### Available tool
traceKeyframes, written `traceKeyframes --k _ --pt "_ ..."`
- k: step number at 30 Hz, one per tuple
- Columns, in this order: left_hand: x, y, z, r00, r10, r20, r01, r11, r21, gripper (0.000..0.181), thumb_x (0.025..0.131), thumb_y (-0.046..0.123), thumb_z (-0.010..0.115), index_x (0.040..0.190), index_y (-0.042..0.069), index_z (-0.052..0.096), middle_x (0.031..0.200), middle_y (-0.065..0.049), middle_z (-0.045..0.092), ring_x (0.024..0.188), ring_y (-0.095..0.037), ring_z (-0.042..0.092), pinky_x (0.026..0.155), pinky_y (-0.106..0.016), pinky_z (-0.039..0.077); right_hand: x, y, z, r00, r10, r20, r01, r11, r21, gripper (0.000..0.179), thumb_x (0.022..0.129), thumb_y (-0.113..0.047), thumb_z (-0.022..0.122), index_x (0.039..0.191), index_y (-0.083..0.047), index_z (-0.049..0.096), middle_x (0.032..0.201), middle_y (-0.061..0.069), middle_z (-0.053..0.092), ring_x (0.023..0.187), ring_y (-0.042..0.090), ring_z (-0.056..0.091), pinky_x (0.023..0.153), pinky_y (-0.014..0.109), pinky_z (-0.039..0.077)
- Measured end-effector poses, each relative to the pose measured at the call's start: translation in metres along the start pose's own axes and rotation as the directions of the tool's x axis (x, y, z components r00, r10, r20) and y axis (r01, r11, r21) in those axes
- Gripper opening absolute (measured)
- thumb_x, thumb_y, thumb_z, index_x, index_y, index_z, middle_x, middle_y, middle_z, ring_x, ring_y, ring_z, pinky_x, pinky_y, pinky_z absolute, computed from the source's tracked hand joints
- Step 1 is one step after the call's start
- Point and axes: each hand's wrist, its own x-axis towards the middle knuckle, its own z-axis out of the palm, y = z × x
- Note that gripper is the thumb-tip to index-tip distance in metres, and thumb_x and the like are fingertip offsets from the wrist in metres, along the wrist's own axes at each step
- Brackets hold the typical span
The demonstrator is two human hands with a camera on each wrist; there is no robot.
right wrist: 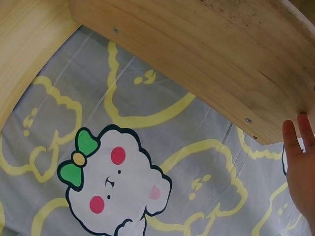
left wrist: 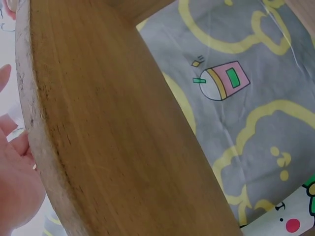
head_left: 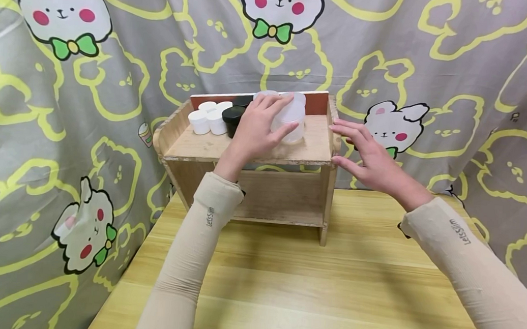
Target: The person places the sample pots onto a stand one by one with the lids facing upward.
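Observation:
On top of a small wooden shelf [head_left: 284,191], my left hand [head_left: 259,126] holds a translucent jar [head_left: 293,133] among several alike, thumb across its front and index finger near its top. My hand covers part of the jars. At the left edge of the left wrist view, the same hand [left wrist: 17,182] shows partly behind a wooden panel [left wrist: 108,123]. My right hand [head_left: 371,162] touches the shelf's right side panel [head_left: 332,123] with its fingers extended. In the right wrist view, fingertips [right wrist: 290,130] meet the bare wood of that panel.
Left of the jars stand several white jars [head_left: 199,122] and black-lidded jars [head_left: 233,119]. A red backboard [head_left: 315,104] edges the shelf top. The shelf stands on a wood-grain table [head_left: 282,288], close to a patterned grey curtain [head_left: 217,44] at the back and sides.

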Motion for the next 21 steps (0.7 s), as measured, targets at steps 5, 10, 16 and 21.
traceKeyframes --k 5,10,16,21 --pt "-0.0001 -0.0002 0.0001 1.0 0.004 0.016 -0.005 1.0 0.029 0.06 0.1 0.045 0.065 0.151 0.015 0.055 0.143 -0.006 0.061 0.136 -0.026 0.048 0.119 -0.041 0.036 0.0002 -0.0001 0.0001 1.0 0.001 0.001 -0.001 1.0 -0.001 0.07 0.093 -0.009 0.077 0.154 -0.012 0.043 0.164 0.006 0.033 0.143 0.034 0.046 0.112 0.058 0.045" --pt "-0.0012 -0.0004 0.001 1.0 0.01 0.026 -0.011 0.999 0.042 0.06 0.101 0.045 0.064 0.152 0.015 0.054 0.144 -0.005 0.06 0.135 -0.026 0.048 0.119 -0.04 0.035 0.0002 -0.0002 0.0009 1.0 0.002 -0.001 -0.002 1.0 0.006 0.069 0.093 -0.008 0.077 0.154 -0.011 0.044 0.164 0.006 0.033 0.143 0.033 0.046 0.112 0.058 0.045" --pt "-0.0015 -0.0005 0.0022 1.0 0.014 0.027 -0.015 0.998 0.06 0.059 0.103 0.045 0.061 0.152 0.014 0.054 0.145 -0.005 0.059 0.135 -0.026 0.048 0.119 -0.041 0.035 0.0002 0.0002 0.0011 1.0 0.002 -0.002 -0.002 1.0 0.004 0.071 0.093 -0.008 0.077 0.155 -0.014 0.043 0.165 0.005 0.033 0.143 0.033 0.046 0.112 0.057 0.045" --pt "-0.0021 0.0003 0.0031 0.999 0.017 0.028 -0.019 0.997 0.078 0.057 0.104 0.044 0.059 0.152 0.013 0.053 0.147 -0.005 0.058 0.135 -0.026 0.048 0.118 -0.043 0.036 0.0001 0.0003 0.0015 1.0 0.0 -0.003 0.0 1.0 0.002 0.072 0.093 -0.008 0.077 0.155 -0.014 0.042 0.164 0.006 0.034 0.143 0.033 0.045 0.112 0.058 0.045"
